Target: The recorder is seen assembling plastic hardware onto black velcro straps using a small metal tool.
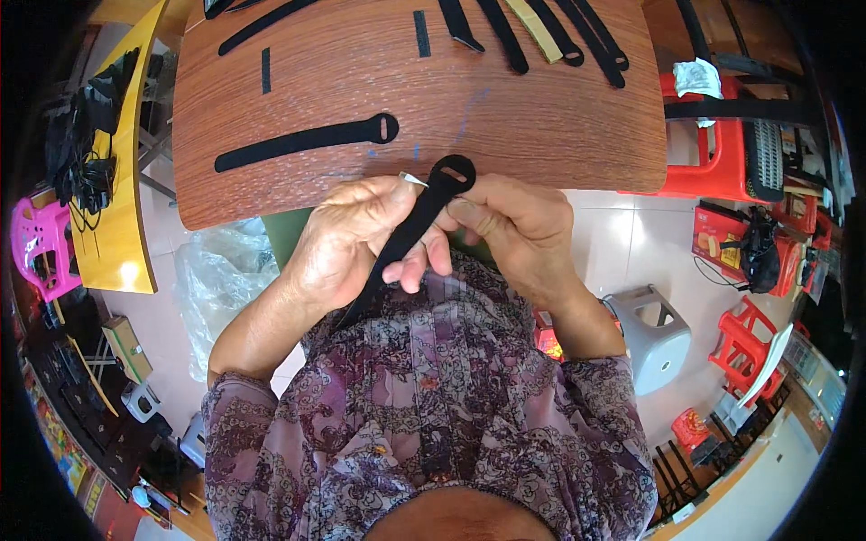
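Just off the near edge of the table, a black fabric cable strap (408, 225) is held in both hands, its round slotted head pointing up and its tail hanging toward my lap. My right hand (523, 230) pinches the strap beside the head. Closed around the strap's left side is my left hand (338, 239); a small white piece (413, 179) sticks out at its thumb tip. Some left fingers show behind the strap. Another black strap (298, 145) of the same shape lies flat on the wooden table (541, 117), beyond my left hand.
More black straps (505, 36) and a yellowish strip (536, 32) lie along the table's far side, with short dark strips (266, 70). A clear plastic bag (221, 279) is at lower left. Around stand a grey stool (663, 352), a red stool (744, 347) and a yellow table (122, 225).
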The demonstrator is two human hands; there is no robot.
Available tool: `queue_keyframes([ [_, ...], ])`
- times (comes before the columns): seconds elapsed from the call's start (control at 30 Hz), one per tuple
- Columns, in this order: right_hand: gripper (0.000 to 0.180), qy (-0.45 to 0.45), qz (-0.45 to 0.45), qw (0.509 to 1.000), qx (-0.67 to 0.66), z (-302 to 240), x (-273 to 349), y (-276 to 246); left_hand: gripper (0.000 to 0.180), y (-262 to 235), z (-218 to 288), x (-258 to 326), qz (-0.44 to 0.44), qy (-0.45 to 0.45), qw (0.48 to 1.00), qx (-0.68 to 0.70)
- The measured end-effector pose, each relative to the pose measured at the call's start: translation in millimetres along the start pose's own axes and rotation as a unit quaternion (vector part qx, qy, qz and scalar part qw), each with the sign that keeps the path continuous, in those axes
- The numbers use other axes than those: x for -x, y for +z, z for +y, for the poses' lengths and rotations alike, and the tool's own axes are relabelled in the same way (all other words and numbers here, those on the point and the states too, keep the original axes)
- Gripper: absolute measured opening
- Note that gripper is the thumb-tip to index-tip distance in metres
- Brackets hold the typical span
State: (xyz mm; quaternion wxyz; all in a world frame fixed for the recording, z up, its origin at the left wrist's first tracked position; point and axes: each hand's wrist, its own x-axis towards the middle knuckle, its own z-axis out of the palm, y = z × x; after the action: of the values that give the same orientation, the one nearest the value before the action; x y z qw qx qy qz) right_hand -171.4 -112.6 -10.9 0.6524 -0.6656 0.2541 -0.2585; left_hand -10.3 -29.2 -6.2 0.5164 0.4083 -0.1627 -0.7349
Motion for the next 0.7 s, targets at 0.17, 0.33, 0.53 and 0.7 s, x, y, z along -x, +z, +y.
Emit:
queue_keyframes([
  [0.17, 0.014, -0.105, 0.047, 0.978, 0.177, 14.0, 2.2, 1.1, 0.031, -3.8, -2.2, -3.3, 0.040, 0.009, 0.999, -0.011],
  [0.33, 0.016, 0.016, 0.007, 0.999, 0.041, 4.0, 7.4, -2.3, 0.019, -8.5, 13.3, -5.0, 0.042, 0.055, 0.996, -0.047],
  [0.53, 0.012, 0.119, -0.109, 0.969, -0.187, 5.9, 1.8, -5.6, 0.012, -15.2, 21.6, -3.7, -0.083, 0.073, 0.989, -0.102],
  [0.7, 0.010, 0.166, -0.093, 0.964, -0.185, 13.1, 1.8, -5.7, 0.010, -8.6, 20.4, -7.5, -0.017, 0.089, 0.981, -0.171],
])
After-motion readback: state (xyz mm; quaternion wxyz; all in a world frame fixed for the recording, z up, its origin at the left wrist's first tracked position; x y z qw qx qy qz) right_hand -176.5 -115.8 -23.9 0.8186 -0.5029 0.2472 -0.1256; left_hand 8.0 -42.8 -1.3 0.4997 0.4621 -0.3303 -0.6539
